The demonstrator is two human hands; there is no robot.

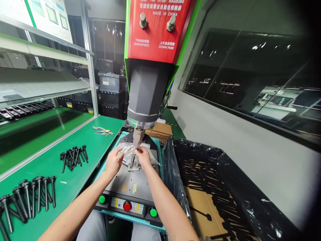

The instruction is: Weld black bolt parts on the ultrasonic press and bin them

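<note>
A sheet of clear plastic film (127,148) spreads over the machine's fixture, just below the grey metal horn (137,136). My left hand (114,160) has its fingers curled at the film's left edge. My right hand (143,158) pinches the film close to the horn's tip, where a small dark bit shows at the fingertips. Beneath my hands stands an upright metal fixture (134,165) on the grey base plate (125,182), partly hidden by the film and my right hand.
Black threaded screw-like parts (32,195) lie on the green table (82,182), with another bunch (73,157) farther back. Beyond them are pliers (102,130). A black-lined box (175,174) holding many black parts stands right. A red button (127,206) and two green ones (153,212) line the machine's front.
</note>
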